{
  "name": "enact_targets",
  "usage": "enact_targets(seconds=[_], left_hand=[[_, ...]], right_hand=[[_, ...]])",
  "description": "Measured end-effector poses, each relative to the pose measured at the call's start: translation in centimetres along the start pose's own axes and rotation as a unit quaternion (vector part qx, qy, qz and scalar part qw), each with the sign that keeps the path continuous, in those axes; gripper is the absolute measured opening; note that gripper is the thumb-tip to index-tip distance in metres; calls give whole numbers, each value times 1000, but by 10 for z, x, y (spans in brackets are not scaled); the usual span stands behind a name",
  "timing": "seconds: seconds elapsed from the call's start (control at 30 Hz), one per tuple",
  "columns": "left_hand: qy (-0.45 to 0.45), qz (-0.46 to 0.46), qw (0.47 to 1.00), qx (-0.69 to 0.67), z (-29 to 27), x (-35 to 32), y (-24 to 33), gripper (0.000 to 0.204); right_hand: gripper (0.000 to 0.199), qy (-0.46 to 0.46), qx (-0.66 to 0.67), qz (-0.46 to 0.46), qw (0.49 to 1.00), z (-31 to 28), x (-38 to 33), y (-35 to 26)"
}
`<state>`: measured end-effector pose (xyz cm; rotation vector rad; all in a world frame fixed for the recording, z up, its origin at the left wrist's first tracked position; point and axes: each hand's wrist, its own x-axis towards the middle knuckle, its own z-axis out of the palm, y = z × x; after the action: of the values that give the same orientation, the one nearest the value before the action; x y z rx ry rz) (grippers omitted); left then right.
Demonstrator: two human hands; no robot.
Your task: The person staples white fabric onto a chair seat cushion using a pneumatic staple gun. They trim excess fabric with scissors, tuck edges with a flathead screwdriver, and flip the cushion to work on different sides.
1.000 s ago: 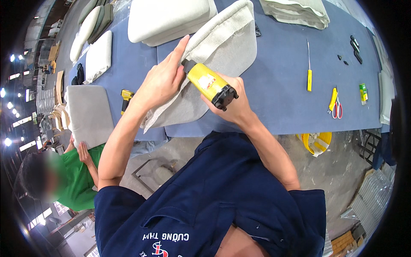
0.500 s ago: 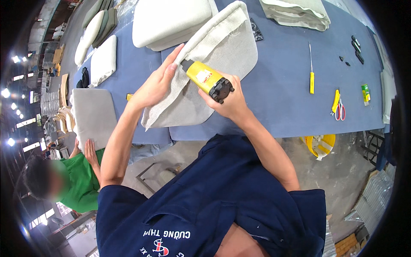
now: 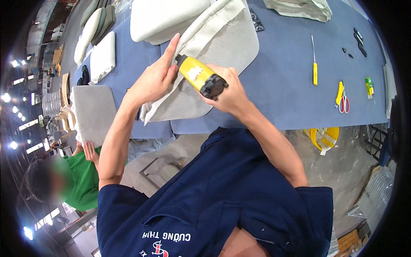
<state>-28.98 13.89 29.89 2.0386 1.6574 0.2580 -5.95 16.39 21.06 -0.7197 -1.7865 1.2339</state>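
Observation:
A light grey fabric-covered seat panel [image 3: 233, 47] lies tilted on the blue table, its underside up and a strip of cloth folded along its left edge. My left hand [image 3: 152, 83] grips that edge, its index finger stretched along the rim and its thumb on the cloth. In my right hand [image 3: 231, 92] is a yellow and black staple gun [image 3: 195, 73]. Its black nose is against the folded cloth close to my left thumb. The stapler's handle and most of my right fingers are hidden beneath its body.
White cushions [image 3: 171, 17] are stacked beyond the panel. Rightward on the table lie a yellow-handled screwdriver [image 3: 315, 73], scissors [image 3: 343, 105], a yellow cutter [image 3: 340, 92] and a small green box [image 3: 369, 87]. At left, a person in green [image 3: 83, 177] holds a grey panel [image 3: 95, 113].
The staple gun has shifted slightly left along the panel's edge, its nose now nearer my left thumb. My left hand still holds the rim. The whole view has moved a little.

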Motion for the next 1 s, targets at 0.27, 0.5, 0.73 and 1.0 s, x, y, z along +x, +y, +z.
enact_targets(seconds=[0.27,0.5,0.73,1.0], left_hand=[[-31,-22,999,-13,-4,0,-2,89],[-64,-9,996,-65,-8,-3,1,92],[-39,-144,856,-494,-4,-18,-32,69],[-56,-142,987,-56,-6,-24,-6,67]], right_hand=[[37,-19,26,-19,999,9,0,8],[41,-28,55,-5,998,13,-8,7],[36,-40,17,-23,999,19,0,9],[41,20,32,-50,998,28,-2,0]])
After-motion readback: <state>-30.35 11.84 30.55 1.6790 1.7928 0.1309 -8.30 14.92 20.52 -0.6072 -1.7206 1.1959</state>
